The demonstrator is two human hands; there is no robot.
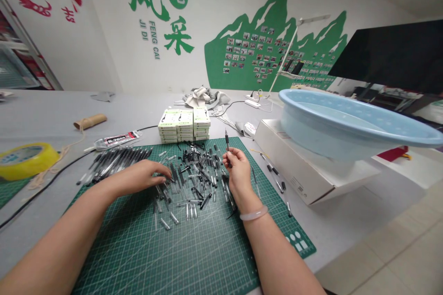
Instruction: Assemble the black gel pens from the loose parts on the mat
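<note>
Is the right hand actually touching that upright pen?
Touching. The head view shows the right hand pinching the pen between thumb and fingers, its pointed end rising above the grip.

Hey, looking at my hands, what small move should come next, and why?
I'd probably have your left hand pinch one of the scattered clear and black plastic pen parts and bring it toward the slim black pen in your right hand. That pen points upward, while your left hand is among the parts on the green gridded cutting mat; whether it grips one is unclear.
</note>
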